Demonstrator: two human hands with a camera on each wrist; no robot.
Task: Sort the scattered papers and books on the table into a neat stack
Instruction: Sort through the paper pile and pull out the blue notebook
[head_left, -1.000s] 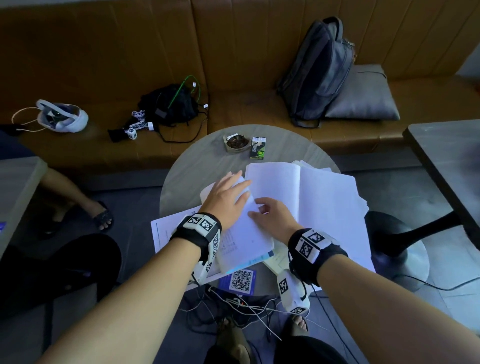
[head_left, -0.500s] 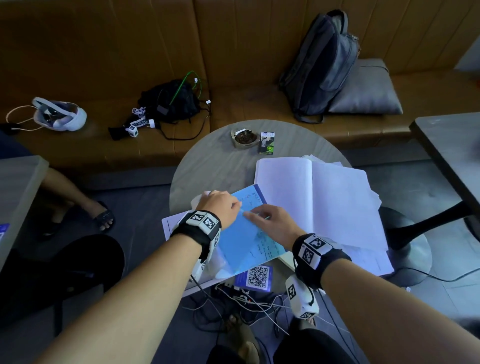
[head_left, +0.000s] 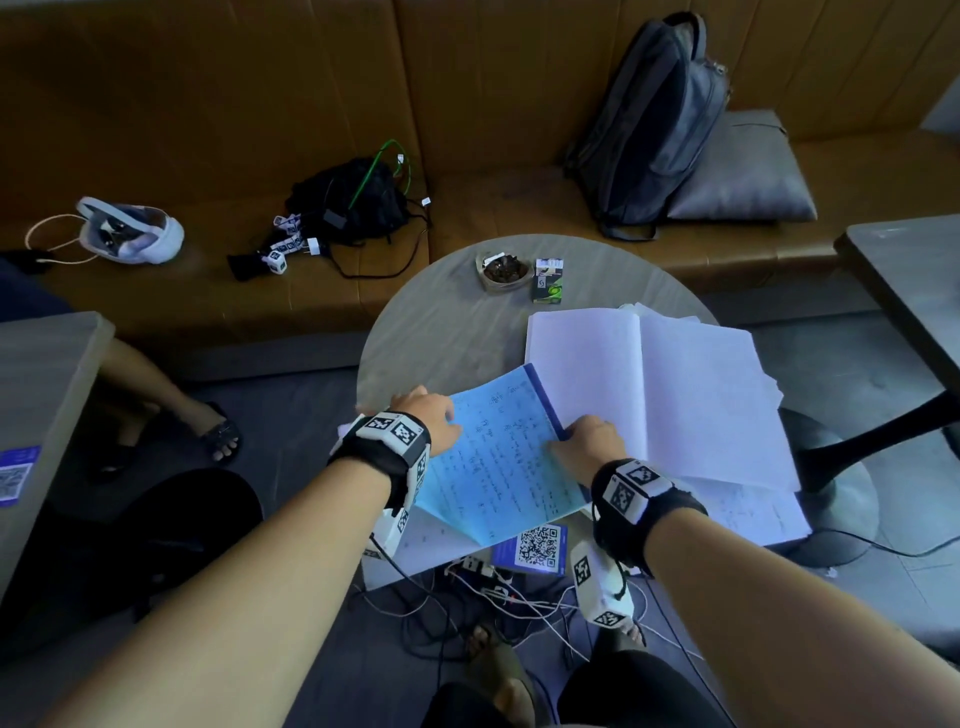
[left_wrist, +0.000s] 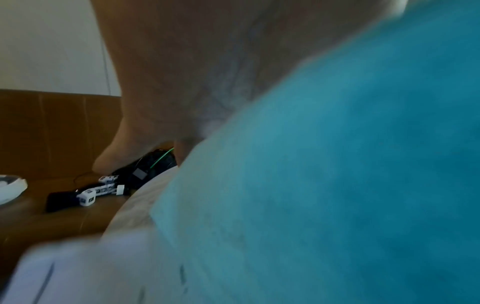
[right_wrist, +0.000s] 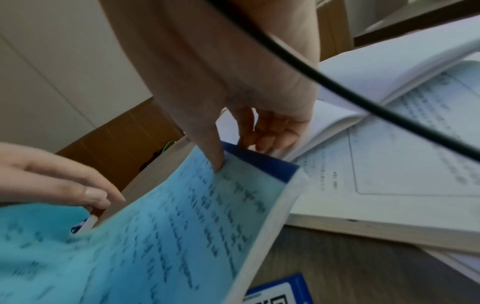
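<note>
A book with a light blue cover (head_left: 498, 457) and a dark blue spine is closed and tilted at the near edge of the round table (head_left: 441, 322). My left hand (head_left: 428, 415) grips its left edge. My right hand (head_left: 584, 441) pinches the spine side: in the right wrist view the thumb (right_wrist: 215, 156) lies on the cover and the fingers curl behind the spine. The left wrist view shows only my palm and the blurred blue cover (left_wrist: 337, 185). An open white book (head_left: 675, 395) lies to the right on loose printed sheets (head_left: 748, 514).
An ashtray (head_left: 501, 270) and a cigarette box (head_left: 548, 280) stand at the table's far side. A QR card (head_left: 537, 545) lies at the near edge. White papers (head_left: 436, 540) jut out under the blue book. Cables trail on the floor below. A bench with bags runs behind.
One second ago my left hand lay flat on a white page of this book. The blue cover has since come over it, and both hands now hold the closed book by its edges.
</note>
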